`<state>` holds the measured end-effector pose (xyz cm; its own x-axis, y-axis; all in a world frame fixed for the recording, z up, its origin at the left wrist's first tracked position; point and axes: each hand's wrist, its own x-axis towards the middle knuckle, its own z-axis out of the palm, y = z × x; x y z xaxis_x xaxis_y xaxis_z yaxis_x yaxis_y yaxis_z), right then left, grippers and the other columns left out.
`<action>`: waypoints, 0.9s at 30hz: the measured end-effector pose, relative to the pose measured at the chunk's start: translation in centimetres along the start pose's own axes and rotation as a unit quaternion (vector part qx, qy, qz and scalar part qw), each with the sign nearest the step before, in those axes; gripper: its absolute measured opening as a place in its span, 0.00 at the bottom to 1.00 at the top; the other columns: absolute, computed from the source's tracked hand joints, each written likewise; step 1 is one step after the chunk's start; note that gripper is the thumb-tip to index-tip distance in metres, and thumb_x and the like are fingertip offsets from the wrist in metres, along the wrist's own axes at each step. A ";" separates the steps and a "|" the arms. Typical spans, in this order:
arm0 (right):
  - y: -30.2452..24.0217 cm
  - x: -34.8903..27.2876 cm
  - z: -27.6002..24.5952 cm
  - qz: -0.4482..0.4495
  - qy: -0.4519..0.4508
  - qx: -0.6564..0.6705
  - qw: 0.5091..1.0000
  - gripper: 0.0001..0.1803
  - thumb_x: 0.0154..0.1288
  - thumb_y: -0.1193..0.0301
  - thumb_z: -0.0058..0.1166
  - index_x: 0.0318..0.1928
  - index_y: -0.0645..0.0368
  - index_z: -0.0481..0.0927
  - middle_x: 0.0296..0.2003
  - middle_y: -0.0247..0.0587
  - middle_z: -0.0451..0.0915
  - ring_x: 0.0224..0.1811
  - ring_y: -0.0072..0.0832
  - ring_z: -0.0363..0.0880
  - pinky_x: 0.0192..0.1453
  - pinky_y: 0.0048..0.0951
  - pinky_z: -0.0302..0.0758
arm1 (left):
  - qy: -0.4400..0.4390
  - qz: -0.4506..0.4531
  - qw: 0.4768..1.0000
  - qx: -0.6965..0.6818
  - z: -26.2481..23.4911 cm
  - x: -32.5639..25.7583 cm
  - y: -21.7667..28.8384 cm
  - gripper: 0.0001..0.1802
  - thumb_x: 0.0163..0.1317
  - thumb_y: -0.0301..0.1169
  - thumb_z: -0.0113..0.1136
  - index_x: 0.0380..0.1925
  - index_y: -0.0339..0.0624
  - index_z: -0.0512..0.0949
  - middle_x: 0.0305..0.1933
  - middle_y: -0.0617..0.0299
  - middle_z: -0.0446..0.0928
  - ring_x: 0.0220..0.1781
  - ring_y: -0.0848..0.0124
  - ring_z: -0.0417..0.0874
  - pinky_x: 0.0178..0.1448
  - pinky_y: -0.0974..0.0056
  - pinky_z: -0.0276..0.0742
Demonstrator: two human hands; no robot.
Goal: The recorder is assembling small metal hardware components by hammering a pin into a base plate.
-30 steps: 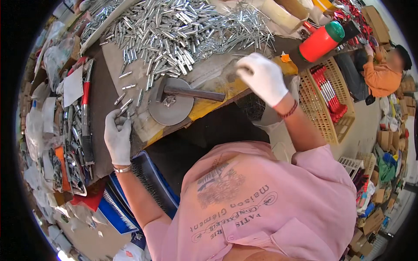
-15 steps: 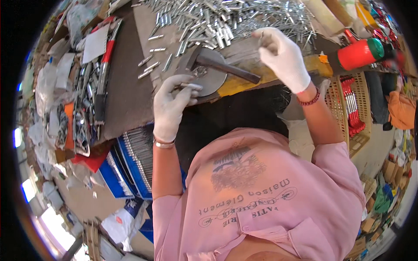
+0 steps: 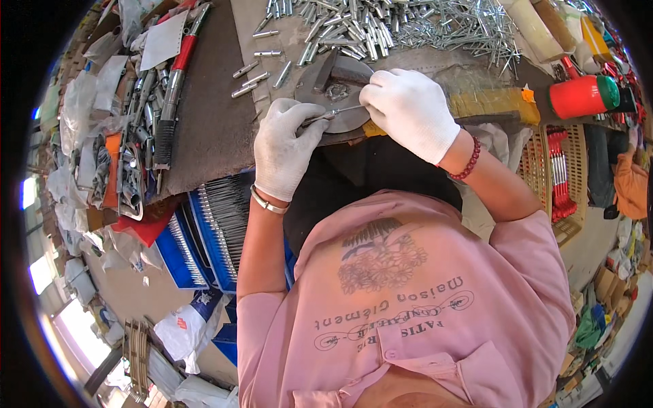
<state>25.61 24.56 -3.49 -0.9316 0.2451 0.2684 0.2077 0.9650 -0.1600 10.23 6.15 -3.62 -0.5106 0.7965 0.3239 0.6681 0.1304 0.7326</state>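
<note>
Both my hands wear white gloves. My left hand (image 3: 286, 146) and my right hand (image 3: 408, 112) meet at the table edge, pinching the two ends of one thin metal rod (image 3: 337, 112). The rod lies over a round metal disc (image 3: 343, 92) on which a hammer (image 3: 326, 71) rests. A large heap of shiny metal tubes and pins (image 3: 381, 24) covers the table behind the disc. A few loose tubes (image 3: 255, 75) lie left of the disc.
Red-handled tools and metal parts (image 3: 156, 102) crowd the left of the table. Blue trays of thin rods (image 3: 218, 224) sit below at my left. A red container with a green lid (image 3: 585, 95) and a woven basket (image 3: 551, 177) stand at right. Another person (image 3: 629, 183) sits far right.
My right hand left the hammer handle and came to the disc. My left hand moved from the table's left edge up to the disc. Both now pinch the thin rod.
</note>
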 end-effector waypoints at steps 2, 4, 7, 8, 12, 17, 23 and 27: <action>0.0 0.1 -0.1 0.003 -0.023 -0.018 1.000 0.03 0.58 0.72 0.65 0.31 0.49 0.83 0.32 0.32 0.78 0.39 0.34 0.82 0.44 0.37 0.81 | -0.001 0.004 1.000 -0.001 0.2 0.1 -0.6 0.08 0.58 0.25 0.74 0.38 0.42 0.88 0.39 0.56 0.82 0.40 0.59 0.85 0.45 0.60 0.80; 0.0 0.1 -0.2 -0.002 -0.013 -0.002 1.000 0.03 0.58 0.72 0.64 0.31 0.49 0.83 0.32 0.32 0.77 0.40 0.35 0.81 0.46 0.37 0.81 | -0.002 0.008 1.000 -0.002 0.1 0.2 -0.9 0.07 0.57 0.26 0.75 0.37 0.43 0.89 0.39 0.56 0.82 0.41 0.59 0.85 0.45 0.59 0.80; 0.2 0.0 -0.3 -0.024 -0.014 0.008 1.000 0.03 0.58 0.72 0.64 0.31 0.49 0.84 0.33 0.32 0.77 0.40 0.35 0.81 0.45 0.37 0.80 | -0.005 0.016 1.000 0.001 0.0 0.1 -1.1 0.08 0.57 0.25 0.75 0.37 0.43 0.89 0.38 0.56 0.82 0.41 0.58 0.85 0.46 0.59 0.80; 0.4 0.0 -0.3 -0.024 -0.014 0.009 1.000 0.03 0.58 0.72 0.64 0.31 0.49 0.84 0.33 0.32 0.77 0.40 0.35 0.81 0.45 0.37 0.80 | -0.004 0.011 1.000 -0.014 0.1 0.1 -1.3 0.08 0.57 0.25 0.75 0.37 0.43 0.89 0.38 0.56 0.82 0.41 0.58 0.85 0.46 0.59 0.80; 0.9 -0.1 0.2 -0.041 -0.015 0.032 0.999 0.02 0.59 0.72 0.64 0.32 0.50 0.84 0.33 0.33 0.77 0.40 0.35 0.81 0.45 0.38 0.80 | 0.001 -0.003 0.999 -0.041 0.4 0.0 -1.7 0.07 0.57 0.24 0.74 0.36 0.42 0.89 0.37 0.57 0.82 0.41 0.59 0.85 0.46 0.59 0.80; 0.8 0.0 0.7 -0.057 0.001 0.066 0.996 0.02 0.59 0.71 0.62 0.33 0.48 0.85 0.34 0.33 0.77 0.40 0.37 0.81 0.45 0.38 0.80 | -0.014 0.016 1.000 -0.022 0.2 0.3 -0.7 0.07 0.56 0.23 0.75 0.35 0.40 0.89 0.36 0.56 0.81 0.39 0.60 0.84 0.45 0.60 0.79; 1.6 -0.4 0.5 -0.034 0.078 0.056 0.995 0.05 0.58 0.68 0.68 0.36 0.47 0.87 0.34 0.31 0.80 0.40 0.34 0.83 0.44 0.36 0.82 | -0.021 -0.012 1.000 -0.015 -0.2 0.3 0.4 0.08 0.53 0.20 0.76 0.34 0.37 0.87 0.36 0.55 0.80 0.39 0.61 0.83 0.45 0.61 0.77; 7.9 -1.8 -1.5 0.165 0.113 -0.015 0.980 0.03 0.66 0.67 0.65 0.38 0.49 0.88 0.37 0.34 0.85 0.40 0.37 0.87 0.43 0.34 0.83 | -0.030 -0.023 0.999 -0.018 -0.2 0.3 0.6 0.08 0.54 0.19 0.76 0.35 0.37 0.87 0.37 0.56 0.80 0.39 0.62 0.83 0.44 0.62 0.77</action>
<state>29.37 31.91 -3.77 -0.7230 0.5558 0.4104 0.4987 0.8309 -0.2469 10.38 6.32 -2.93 -0.5064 0.8243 0.2533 0.6244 0.1479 0.7670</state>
